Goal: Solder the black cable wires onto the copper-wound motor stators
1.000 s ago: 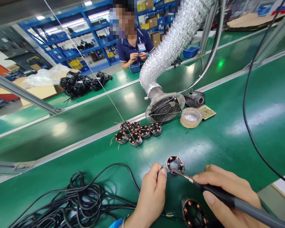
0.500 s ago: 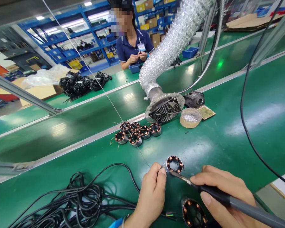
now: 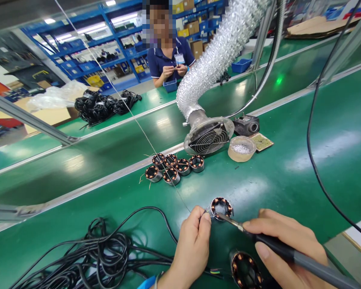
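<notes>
My right hand [image 3: 289, 241] grips a soldering iron [image 3: 276, 245] by its dark handle. The iron's tip meets the near left rim of a ring-shaped motor stator [image 3: 229, 208] with copper windings. Left of that stator, my left hand [image 3: 193, 241] is closed in a pinch on a thin solder wire [image 3: 144, 134], which comes down from above. Short wire ends show between those fingertips and the stator; exactly how they are held is hidden. A second stator [image 3: 246, 269] lies nearer to me, below my right hand, partly cut off by the frame.
Several stators [image 3: 171, 176] stand grouped by the metal rail. A fume extractor [image 3: 210, 138] on a silver duct [image 3: 219, 52] hangs behind them. Beside it are a round tub [image 3: 242, 149] and a sponge tray [image 3: 262, 142]. Black cables [image 3: 99, 253] lie coiled at left. A co-worker [image 3: 171, 60] stands opposite.
The soldering iron's tip has shifted slightly up and left along the stator's rim. My left hand stays nearly still. The co-worker's head has turned.
</notes>
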Demonstrator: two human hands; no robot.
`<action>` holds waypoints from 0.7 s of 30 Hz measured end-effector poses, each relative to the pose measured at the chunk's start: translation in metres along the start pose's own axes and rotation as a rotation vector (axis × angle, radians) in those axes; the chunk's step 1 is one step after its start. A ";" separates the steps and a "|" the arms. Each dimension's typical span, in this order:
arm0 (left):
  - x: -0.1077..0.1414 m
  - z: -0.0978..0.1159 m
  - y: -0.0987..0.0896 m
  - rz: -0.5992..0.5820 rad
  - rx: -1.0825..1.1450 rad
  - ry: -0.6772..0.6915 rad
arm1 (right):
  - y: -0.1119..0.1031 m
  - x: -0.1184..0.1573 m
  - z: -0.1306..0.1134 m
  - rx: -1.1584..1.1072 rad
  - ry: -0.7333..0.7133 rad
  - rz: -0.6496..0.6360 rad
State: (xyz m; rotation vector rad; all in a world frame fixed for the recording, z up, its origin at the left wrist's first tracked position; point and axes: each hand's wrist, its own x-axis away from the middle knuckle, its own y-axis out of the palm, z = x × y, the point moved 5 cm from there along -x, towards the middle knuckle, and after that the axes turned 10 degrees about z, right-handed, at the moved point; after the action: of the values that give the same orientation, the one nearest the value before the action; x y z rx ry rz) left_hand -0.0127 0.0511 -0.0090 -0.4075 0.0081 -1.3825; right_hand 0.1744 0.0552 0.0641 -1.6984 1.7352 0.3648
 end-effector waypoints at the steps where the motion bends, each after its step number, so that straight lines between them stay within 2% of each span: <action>1: 0.000 0.000 0.000 0.000 0.001 -0.002 | -0.002 -0.002 -0.001 -0.002 -0.005 0.001; 4: 0.000 0.000 0.000 0.003 0.004 -0.007 | -0.009 -0.011 0.006 0.076 -0.019 0.037; 8: 0.000 -0.002 0.000 0.006 0.004 -0.016 | -0.028 -0.028 0.041 0.361 -0.101 0.317; 9: 0.000 -0.002 0.000 0.005 0.006 -0.017 | -0.030 -0.031 0.053 0.442 -0.110 0.345; 11: 0.000 -0.002 0.000 0.001 0.010 -0.021 | -0.027 -0.036 0.079 0.562 -0.077 0.243; 13: 0.000 -0.002 0.000 -0.002 0.011 -0.027 | -0.024 -0.036 0.095 0.604 -0.046 0.158; 16: 0.000 -0.002 0.000 0.001 0.011 -0.039 | -0.025 -0.032 0.093 0.565 -0.047 0.193; 21: 0.000 -0.002 0.000 0.029 0.019 -0.037 | -0.013 -0.024 0.065 0.353 -0.126 0.158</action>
State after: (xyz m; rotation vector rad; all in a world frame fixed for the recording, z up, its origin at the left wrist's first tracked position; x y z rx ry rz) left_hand -0.0136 0.0506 -0.0109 -0.4157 -0.0300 -1.3457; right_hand 0.2028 0.1131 0.0351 -1.2675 1.7279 0.2141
